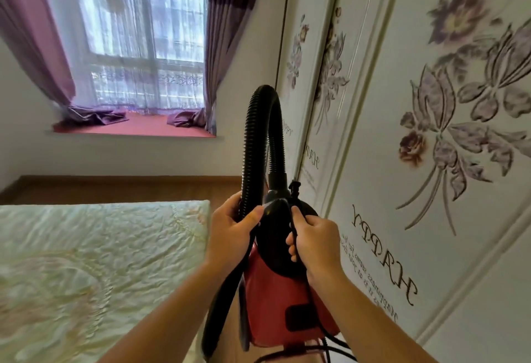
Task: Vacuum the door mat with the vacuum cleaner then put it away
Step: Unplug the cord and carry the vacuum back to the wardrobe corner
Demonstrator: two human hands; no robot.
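I hold a red and black vacuum cleaner (275, 299) up in front of me, between the bed and the wardrobe. Its ribbed black hose (255, 138) loops up over the body and comes back down on the left. My left hand (232, 230) grips the hose and the black top of the vacuum. My right hand (314, 237) is closed on the black power cord (330, 345) at the vacuum's handle. The cord trails down under the body. No door mat is in view.
A bed with a pale green quilt (94, 270) fills the left. A white wardrobe with purple flower prints (431, 138) stands close on the right. A bay window with purple curtains (138, 55) is ahead, with brown wood floor (123, 190) below it.
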